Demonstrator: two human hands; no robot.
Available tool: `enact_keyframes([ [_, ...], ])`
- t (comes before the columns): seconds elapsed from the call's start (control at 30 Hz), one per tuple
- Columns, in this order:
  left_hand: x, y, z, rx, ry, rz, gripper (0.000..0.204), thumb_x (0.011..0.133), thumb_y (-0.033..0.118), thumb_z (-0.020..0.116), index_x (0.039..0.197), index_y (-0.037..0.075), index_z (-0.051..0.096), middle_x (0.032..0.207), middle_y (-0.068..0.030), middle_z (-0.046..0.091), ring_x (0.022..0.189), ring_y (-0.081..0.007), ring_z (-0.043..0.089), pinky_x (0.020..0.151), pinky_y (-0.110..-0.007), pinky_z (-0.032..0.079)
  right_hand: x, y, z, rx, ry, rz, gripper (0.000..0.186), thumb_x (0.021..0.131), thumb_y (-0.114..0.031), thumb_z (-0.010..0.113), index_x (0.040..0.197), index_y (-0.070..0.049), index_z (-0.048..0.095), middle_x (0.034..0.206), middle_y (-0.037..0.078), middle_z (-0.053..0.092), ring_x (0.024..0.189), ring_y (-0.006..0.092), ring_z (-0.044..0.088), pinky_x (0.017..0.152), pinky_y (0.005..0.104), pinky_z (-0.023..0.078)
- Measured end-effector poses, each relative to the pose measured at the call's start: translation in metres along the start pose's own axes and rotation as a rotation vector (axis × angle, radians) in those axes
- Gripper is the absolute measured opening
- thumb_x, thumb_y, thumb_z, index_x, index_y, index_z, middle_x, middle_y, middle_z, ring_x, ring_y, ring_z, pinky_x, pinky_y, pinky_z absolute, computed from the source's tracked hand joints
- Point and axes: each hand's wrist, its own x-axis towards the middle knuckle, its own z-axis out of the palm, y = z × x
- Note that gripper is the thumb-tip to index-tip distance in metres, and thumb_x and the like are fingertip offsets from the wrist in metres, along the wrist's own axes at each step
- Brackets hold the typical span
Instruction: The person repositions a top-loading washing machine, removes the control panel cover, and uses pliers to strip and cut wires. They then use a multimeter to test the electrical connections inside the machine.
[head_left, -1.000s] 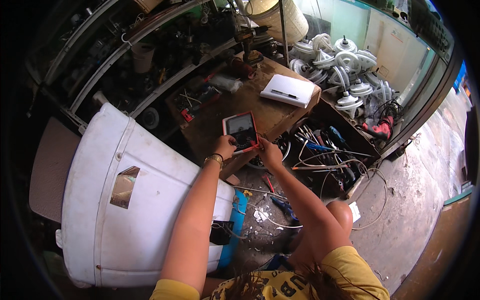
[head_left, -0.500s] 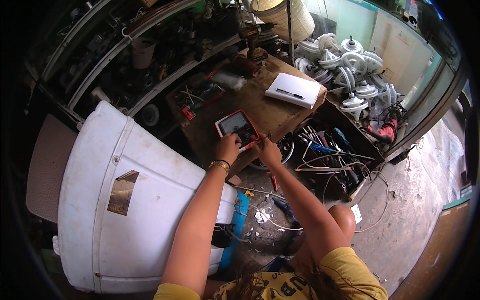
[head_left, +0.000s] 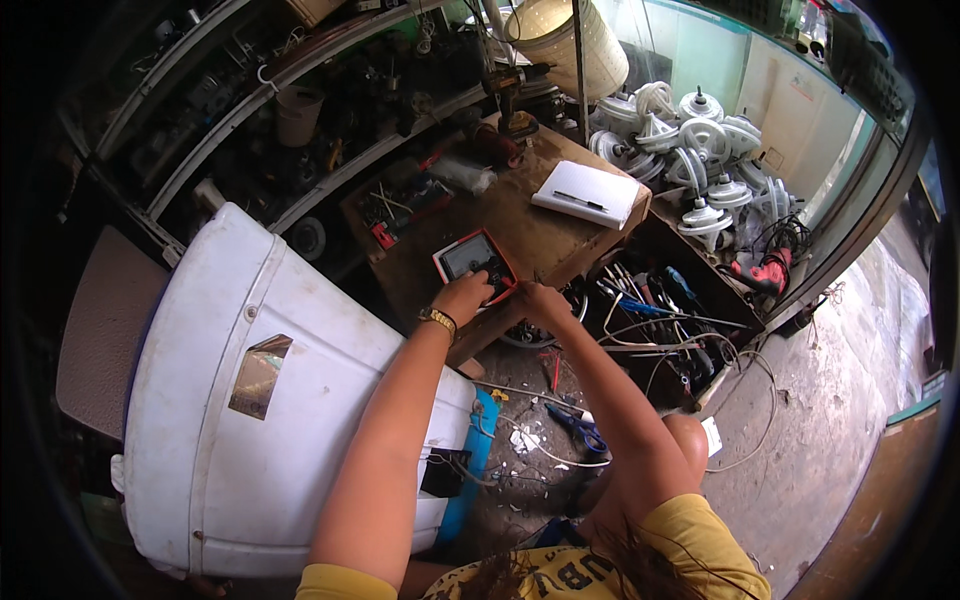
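An orange-cased handheld meter with a grey screen (head_left: 470,259) lies on a brown wooden workbench (head_left: 545,235). My left hand (head_left: 463,297), with a gold watch on the wrist, grips the meter's near edge. My right hand (head_left: 533,296) touches the meter's lower right corner, fingers curled; what it pinches there is too small to tell. A white washing-machine tub (head_left: 250,400) lies tilted on its side under my left forearm.
A white notepad with a pen (head_left: 588,194) rests on the bench's far end. Several white motor parts (head_left: 690,140) are stacked at the back right. Tangled cables and tools (head_left: 650,320) fill a box under the bench. Blue-handled pliers (head_left: 577,427) lie on the floor. Shelves of clutter (head_left: 330,120) stand behind.
Both hands stay on the meter; they and the meter have shifted only slightly in view as my head moved.
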Motion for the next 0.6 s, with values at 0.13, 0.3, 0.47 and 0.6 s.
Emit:
enact_keyframes([
  [0.13, -0.004, 0.027, 0.004, 0.021, 0.208, -0.157, 0.007, 0.085, 0.011, 0.052, 0.089, 0.01, 0.058, 0.096, -0.0132, 0.057, 0.097, -0.0329, 0.059, 0.076, -0.045, 0.051, 0.0, 0.015, -0.052, -0.188, -0.194, -0.249, 0.036, 0.079, -0.027, 0.061, 0.115, -0.021, 0.064, 0.096, 0.015, 0.068, 0.09, 0.036, 0.065, 0.076, 0.0458, 0.053],
  [0.3, -0.018, 0.028, 0.013, -0.107, 0.25, -0.323, 0.01, 0.082, 0.003, 0.052, 0.084, 0.011, 0.058, 0.092, -0.0132, 0.055, 0.088, -0.0361, 0.059, 0.073, -0.045, 0.05, -0.07, -0.022, -0.109, -0.304, -0.184, -0.36, 0.046, 0.078, -0.013, 0.059, 0.123, -0.016, 0.054, 0.091, 0.017, 0.066, 0.086, 0.0374, 0.064, 0.072, 0.0468, 0.052],
  [0.47, -0.013, 0.034, 0.013, -0.167, 0.246, -0.318, 0.012, 0.079, -0.002, 0.052, 0.08, 0.009, 0.056, 0.089, -0.0144, 0.054, 0.083, -0.0378, 0.059, 0.068, -0.047, 0.049, -0.166, -0.031, -0.14, -0.226, -0.095, -0.229, 0.05, 0.079, -0.009, 0.057, 0.126, -0.009, 0.039, 0.086, 0.019, 0.066, 0.08, 0.0389, 0.064, 0.066, 0.0496, 0.05],
  [0.6, -0.011, 0.031, 0.017, -0.143, 0.265, -0.331, 0.012, 0.079, -0.003, 0.051, 0.08, 0.009, 0.055, 0.09, -0.0149, 0.054, 0.083, -0.0382, 0.059, 0.068, -0.047, 0.048, -0.211, -0.017, -0.144, -0.32, -0.179, -0.022, 0.034, 0.083, -0.014, 0.055, 0.116, -0.008, 0.052, 0.082, 0.019, 0.066, 0.079, 0.0399, 0.064, 0.066, 0.0492, 0.05],
])
